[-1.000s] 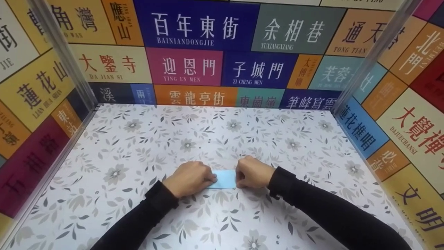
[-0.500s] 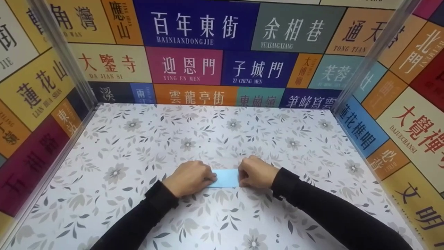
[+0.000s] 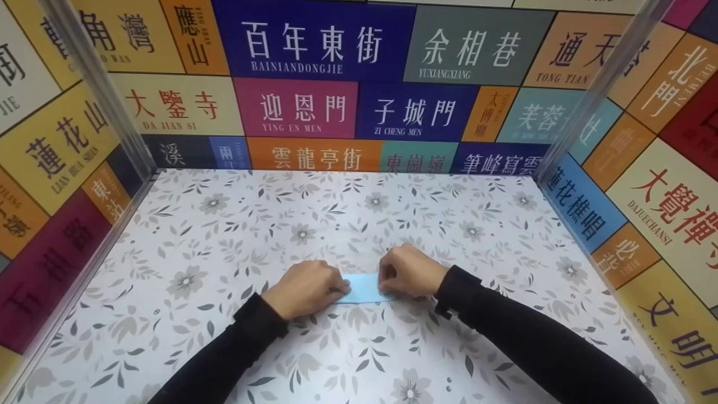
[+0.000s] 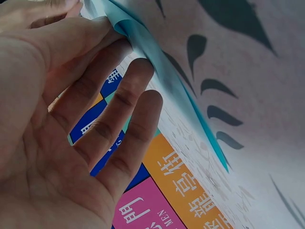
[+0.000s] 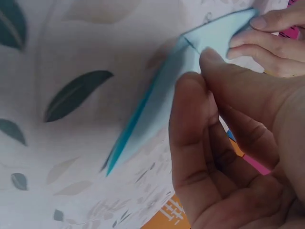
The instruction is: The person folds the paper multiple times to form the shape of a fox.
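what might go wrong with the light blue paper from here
The light blue folded paper strip may crease crookedly: in the right wrist view it bends where the right hand pinches it. Its layers could spring apart, since its loose end seems to gape slightly there. And it might skew on the white surface patterned with grey leaves and flowers if the left hand, pinching the opposite end, slackens.

The blue sheet (image 3: 363, 289) looks like smooth matt paper, the sleeves (image 3: 221, 353) matt cloth.

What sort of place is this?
Probably a purpose-built booth: walls printed with colourful sign-like blocks on three sides, clear-looking corner strips, and a floral-patterned work surface between them.
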A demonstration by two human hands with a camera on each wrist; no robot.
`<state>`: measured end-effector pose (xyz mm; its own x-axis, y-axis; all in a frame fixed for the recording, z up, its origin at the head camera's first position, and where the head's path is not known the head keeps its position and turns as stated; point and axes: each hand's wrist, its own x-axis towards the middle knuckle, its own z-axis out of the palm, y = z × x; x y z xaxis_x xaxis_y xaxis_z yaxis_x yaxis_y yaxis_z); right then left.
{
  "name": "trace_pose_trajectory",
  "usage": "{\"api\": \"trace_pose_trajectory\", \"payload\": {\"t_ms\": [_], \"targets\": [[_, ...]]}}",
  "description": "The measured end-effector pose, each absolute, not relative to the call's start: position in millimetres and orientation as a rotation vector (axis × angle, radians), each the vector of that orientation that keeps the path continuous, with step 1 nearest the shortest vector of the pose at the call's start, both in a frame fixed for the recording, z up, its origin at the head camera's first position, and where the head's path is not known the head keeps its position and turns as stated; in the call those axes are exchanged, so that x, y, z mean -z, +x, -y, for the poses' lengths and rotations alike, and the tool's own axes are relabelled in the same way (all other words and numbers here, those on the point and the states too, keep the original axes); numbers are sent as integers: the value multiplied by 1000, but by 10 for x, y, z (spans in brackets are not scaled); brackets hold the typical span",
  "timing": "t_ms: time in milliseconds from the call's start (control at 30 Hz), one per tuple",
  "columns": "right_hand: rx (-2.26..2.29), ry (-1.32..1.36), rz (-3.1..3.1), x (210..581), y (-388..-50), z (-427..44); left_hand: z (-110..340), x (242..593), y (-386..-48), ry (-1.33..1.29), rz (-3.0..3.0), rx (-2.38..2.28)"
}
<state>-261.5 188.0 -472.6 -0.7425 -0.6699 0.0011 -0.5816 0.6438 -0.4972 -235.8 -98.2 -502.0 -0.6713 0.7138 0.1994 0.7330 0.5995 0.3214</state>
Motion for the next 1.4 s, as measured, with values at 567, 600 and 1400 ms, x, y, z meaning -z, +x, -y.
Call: {"api": "trace_pose_trajectory", "payload": {"t_ms": [567, 600, 1400], "targets": [[739, -1078, -2622, 4815, -2645, -1589, 975, 5045, -2364, -1256, 2719, 578], [740, -1073, -2625, 4818, -2646, -1586, 974, 5044, -2362, -1254, 2722, 585], [753, -1130, -2633, 4826, -2667, -1586, 590, 4841, -2407, -1218, 2825, 644]]}}
